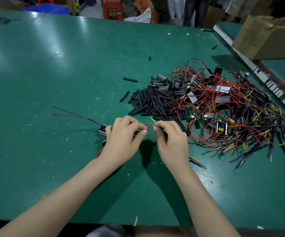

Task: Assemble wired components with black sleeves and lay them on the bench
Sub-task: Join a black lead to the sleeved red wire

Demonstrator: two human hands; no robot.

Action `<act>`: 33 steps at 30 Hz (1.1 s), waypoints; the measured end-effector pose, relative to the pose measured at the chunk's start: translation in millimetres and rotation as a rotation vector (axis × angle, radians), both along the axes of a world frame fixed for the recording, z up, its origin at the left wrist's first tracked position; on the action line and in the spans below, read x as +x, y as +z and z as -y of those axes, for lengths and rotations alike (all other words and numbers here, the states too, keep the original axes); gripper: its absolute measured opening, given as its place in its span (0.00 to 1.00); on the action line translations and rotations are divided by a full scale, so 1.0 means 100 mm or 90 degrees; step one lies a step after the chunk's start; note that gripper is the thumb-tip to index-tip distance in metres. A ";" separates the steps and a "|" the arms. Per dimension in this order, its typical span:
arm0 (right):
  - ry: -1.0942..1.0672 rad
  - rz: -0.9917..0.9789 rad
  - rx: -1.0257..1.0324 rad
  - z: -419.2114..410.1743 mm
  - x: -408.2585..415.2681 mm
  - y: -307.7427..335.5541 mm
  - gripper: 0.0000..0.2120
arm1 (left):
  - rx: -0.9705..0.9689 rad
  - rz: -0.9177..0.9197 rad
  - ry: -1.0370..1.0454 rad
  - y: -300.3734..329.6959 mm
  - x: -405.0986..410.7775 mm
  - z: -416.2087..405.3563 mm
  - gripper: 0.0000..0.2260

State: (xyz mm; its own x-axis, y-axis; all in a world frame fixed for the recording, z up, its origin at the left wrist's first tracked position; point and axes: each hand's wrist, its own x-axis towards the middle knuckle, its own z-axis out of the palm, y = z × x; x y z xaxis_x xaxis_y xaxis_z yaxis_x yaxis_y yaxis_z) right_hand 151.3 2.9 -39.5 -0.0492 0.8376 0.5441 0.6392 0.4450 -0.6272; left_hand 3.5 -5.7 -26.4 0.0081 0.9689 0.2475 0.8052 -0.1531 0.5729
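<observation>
My left hand (124, 134) pinches a red wire end (146, 124), and my right hand (169, 137) pinches a blue wire end next to it, with a yellow wire (153, 120) sticking up; the bare tips meet between my thumbs. A small black component (102, 130) with long red and blue leads (73, 115) lies just left of my left hand. A pile of black sleeves (152, 101) lies beyond my hands. Right of it sits a tangle of wired components (224, 103) with red, yellow and purple wires.
The green bench (52, 74) stretches left and far. Loose sleeves (130, 80) lie near the pile. A cardboard box (266, 36) stands at the far right beyond a taped divider rail (251, 65). People's legs and crates stand behind the bench.
</observation>
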 end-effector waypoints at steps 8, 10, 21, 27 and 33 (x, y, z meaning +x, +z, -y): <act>0.061 -0.033 -0.010 -0.02 0.05 -0.01 0.06 | -0.078 0.037 0.012 0.07 0.04 -0.04 0.05; 0.078 -0.058 -0.034 -0.03 0.06 -0.02 0.07 | -0.074 0.042 0.007 0.09 0.04 -0.04 0.04; 0.223 -0.221 -0.336 -0.12 0.19 0.06 0.08 | 0.155 -0.147 -0.042 0.10 -0.01 0.05 0.05; 0.297 0.023 -0.566 -0.32 0.25 0.29 0.08 | 0.295 -0.440 -0.194 0.06 -0.11 0.04 0.14; 0.301 0.099 -0.703 -0.38 0.17 0.42 0.13 | 0.355 -0.496 -0.181 0.03 -0.12 0.08 0.12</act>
State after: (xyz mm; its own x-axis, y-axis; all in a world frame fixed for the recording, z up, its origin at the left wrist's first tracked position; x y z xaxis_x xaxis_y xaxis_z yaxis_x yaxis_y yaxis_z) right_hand 168.0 41.0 2.1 -0.4777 0.7281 -0.4916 0.6603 -0.0715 -0.7475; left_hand -8.7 -13.4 -23.3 0.5747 0.6526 0.4937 0.8175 -0.4844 -0.3114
